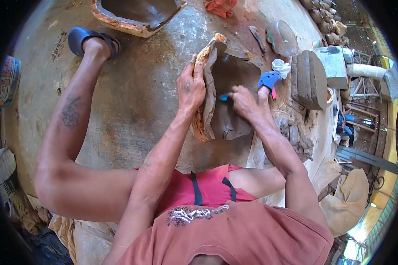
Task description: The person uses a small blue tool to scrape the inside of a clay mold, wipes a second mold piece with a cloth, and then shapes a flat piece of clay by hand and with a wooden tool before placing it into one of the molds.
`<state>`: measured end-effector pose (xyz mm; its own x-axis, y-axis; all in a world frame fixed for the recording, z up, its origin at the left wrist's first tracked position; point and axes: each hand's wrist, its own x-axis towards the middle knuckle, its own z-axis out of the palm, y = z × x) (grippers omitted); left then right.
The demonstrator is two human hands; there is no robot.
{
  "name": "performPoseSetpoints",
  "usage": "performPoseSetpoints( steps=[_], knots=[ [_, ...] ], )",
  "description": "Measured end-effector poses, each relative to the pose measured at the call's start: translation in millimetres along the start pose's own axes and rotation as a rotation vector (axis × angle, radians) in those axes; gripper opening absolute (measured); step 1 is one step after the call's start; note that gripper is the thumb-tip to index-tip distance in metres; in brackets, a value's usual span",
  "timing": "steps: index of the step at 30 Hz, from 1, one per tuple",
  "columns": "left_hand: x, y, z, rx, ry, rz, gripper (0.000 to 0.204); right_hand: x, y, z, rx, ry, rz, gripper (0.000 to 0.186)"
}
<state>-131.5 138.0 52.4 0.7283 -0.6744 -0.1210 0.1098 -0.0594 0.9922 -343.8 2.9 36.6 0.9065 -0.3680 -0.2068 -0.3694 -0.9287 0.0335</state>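
A curved mould [202, 118] with a rough orange-brown edge stands tilted on the floor in front of me, lined with wet grey clay [234, 73]. My left hand [192, 86] is closed on its left rim, fingers along the outer wall. Inside the hollow, my right hand [244, 102] is closed on a small turquoise-blue tool [223, 96], which touches or hovers just over the clay. Most of that tool is covered by my fingers, so its full shape is hidden. Along the near end, the clay edge looks ragged.
Another clay-lined mould [143, 32] lies at the far left, near a red cloth [221, 8]. To the right are a flat strip [256, 39], a rounded grey slab [282, 38], a thick clay block [308, 80] and clay scraps [294, 137]. My feet flank the work.
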Motion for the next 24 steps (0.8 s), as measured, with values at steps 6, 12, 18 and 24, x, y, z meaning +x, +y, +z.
performPoseSetpoints(
  steps=[6,12,18,24],
  knots=[
    [-2.8,9.7,0.2,0.003,0.043,-0.026,0.048,-74.7,-70.4,-39.2,0.252,-0.298,0.106,0.022],
    [-8.8,-1.7,-6.8,-0.003,0.038,-0.053,0.049,-58.6,-50.6,-38.2,-0.084,-0.064,0.331,0.011],
    [-11.1,-27.9,-14.0,-0.091,0.093,0.009,0.048,-68.1,-117.3,1.5,0.135,-0.004,0.461,0.016],
    [-5.7,-45.0,-36.7,-0.225,0.058,-0.046,0.045,-34.8,-156.4,5.2,1.408,0.197,0.518,0.016]
  ],
)
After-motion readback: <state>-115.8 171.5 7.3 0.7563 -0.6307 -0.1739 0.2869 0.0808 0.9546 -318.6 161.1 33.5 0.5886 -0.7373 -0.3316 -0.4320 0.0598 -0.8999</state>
